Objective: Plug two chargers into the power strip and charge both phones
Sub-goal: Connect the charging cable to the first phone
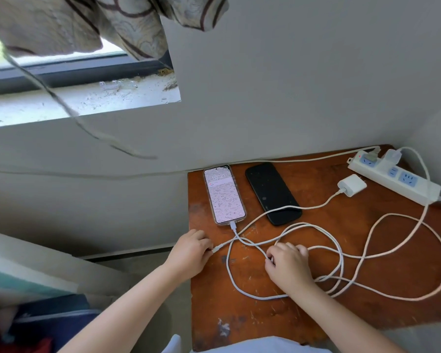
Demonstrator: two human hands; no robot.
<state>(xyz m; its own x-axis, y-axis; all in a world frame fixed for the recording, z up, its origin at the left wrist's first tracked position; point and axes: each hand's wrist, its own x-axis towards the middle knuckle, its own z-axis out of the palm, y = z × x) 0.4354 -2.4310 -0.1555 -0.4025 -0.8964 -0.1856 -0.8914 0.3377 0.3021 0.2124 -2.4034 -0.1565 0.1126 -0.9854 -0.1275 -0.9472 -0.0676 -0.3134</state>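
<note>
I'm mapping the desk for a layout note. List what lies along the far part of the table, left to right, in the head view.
Lit phone → dark phone → white charger brick → power strip.

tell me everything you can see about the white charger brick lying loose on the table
The small white plastic charger brick is a rounded, boxy block lying on its side on the worn reddish-brown wooden table, just in front of the white power strip with blue sockets and not plugged into it. A white cable enters its left end and runs left across the bottom of the black phone towards the left hand. Its prongs cannot be seen. Neither hand touches it.
</note>
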